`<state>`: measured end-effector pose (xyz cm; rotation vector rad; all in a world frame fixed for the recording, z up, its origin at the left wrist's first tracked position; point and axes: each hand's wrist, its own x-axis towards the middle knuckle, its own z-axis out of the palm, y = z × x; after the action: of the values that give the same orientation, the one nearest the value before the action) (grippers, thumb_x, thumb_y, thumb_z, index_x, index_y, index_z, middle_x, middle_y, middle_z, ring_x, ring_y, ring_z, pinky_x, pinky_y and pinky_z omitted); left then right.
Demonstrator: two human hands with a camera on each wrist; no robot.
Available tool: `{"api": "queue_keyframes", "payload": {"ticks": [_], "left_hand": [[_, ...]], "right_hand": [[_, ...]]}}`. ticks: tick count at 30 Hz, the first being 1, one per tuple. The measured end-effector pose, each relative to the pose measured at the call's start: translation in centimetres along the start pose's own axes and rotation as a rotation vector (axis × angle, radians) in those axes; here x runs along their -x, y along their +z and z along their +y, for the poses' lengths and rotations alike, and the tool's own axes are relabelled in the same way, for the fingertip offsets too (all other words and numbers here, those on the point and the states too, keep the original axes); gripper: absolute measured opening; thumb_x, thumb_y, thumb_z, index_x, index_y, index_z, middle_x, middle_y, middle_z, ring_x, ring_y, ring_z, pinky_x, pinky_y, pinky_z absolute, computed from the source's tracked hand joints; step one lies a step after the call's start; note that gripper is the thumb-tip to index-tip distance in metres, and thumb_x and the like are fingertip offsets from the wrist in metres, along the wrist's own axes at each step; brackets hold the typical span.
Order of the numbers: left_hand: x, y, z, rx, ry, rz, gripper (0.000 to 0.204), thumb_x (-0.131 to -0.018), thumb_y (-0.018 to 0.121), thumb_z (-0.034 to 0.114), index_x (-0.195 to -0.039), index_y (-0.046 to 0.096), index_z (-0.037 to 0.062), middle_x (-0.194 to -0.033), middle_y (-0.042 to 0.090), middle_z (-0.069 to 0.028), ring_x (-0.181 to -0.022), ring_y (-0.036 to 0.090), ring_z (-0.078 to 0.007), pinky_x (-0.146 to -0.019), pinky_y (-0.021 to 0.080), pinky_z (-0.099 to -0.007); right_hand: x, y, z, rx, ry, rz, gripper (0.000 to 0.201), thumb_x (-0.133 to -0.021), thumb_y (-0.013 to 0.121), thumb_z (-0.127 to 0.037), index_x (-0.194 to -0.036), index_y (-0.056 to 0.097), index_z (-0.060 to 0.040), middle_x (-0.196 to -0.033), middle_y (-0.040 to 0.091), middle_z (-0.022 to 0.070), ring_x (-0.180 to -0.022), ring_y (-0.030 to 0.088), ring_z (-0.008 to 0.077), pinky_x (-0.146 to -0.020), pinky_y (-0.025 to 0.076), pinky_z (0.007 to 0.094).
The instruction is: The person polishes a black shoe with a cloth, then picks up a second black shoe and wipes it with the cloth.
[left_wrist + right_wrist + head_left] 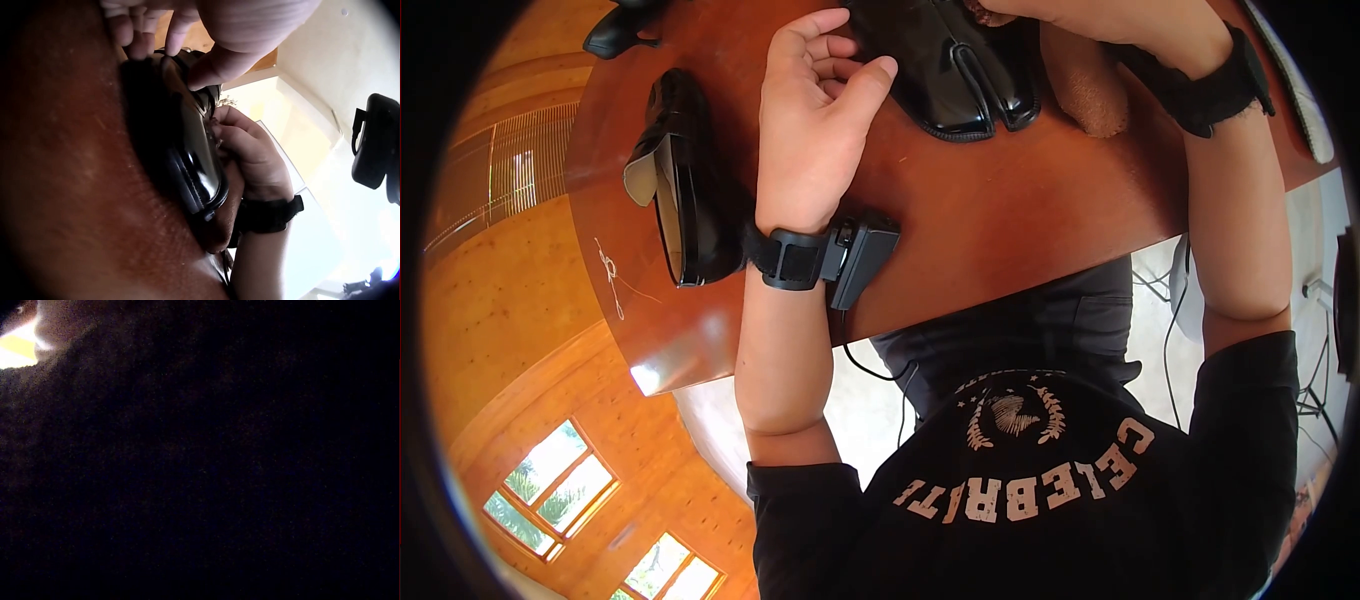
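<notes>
A glossy black split-toe shoe (960,75) lies on the brown table, its toe toward the person. Beside it is my left hand (815,120), fingers loosely bent, with the index finger and thumb right at the shoe's edge. Across the shoe, my right hand (1120,25) pinches a brown fuzzy cloth (1090,90) against the upper; part of the cloth hangs down beside the shoe. In the left wrist view, the right hand's fingers (234,134) bear on the shoe's top (194,134). The right wrist view is almost wholly dark.
A second black shoe (690,180) with a pale lining stands on the left of the table (1000,210). Farther back is a black object (615,35). A thin pale string (610,275) lies near the left edge. A dark cable (865,360) hangs from the left wrist device.
</notes>
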<state>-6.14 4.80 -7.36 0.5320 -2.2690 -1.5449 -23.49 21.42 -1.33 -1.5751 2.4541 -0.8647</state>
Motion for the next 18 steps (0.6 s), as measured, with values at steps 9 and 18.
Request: {"api": "queue_keyframes", "payload": {"ticks": [9, 18], "left_hand": [[0.1, 0.1, 0.3, -0.021, -0.017, 0.012, 0.044, -0.093, 0.069, 0.005, -0.134, 0.054, -0.0004, -0.115, 0.058, -0.0074, -0.104, 0.058, -0.0135, -0.095, 0.048, -0.0262], [0.0, 0.0, 0.0, -0.012, -0.005, 0.008, 0.044, -0.093, 0.07, 0.005, -0.134, 0.054, -0.0004, -0.115, 0.058, -0.0073, -0.103, 0.058, -0.013, -0.095, 0.047, -0.0256]], "right_hand": [[0.3, -1.2, -0.8, -0.052, -0.005, -0.053, 0.024, -0.076, 0.075, -0.014, -0.084, 0.058, 0.0007, -0.076, 0.066, 0.0165, -0.075, 0.068, 0.0326, -0.067, 0.051, 0.0385], [0.1, -0.7, -0.1, -0.055, -0.027, -0.042, 0.023, -0.078, 0.074, -0.014, -0.084, 0.057, 0.001, -0.076, 0.066, 0.0171, -0.075, 0.068, 0.0334, -0.067, 0.051, 0.0396]]}}
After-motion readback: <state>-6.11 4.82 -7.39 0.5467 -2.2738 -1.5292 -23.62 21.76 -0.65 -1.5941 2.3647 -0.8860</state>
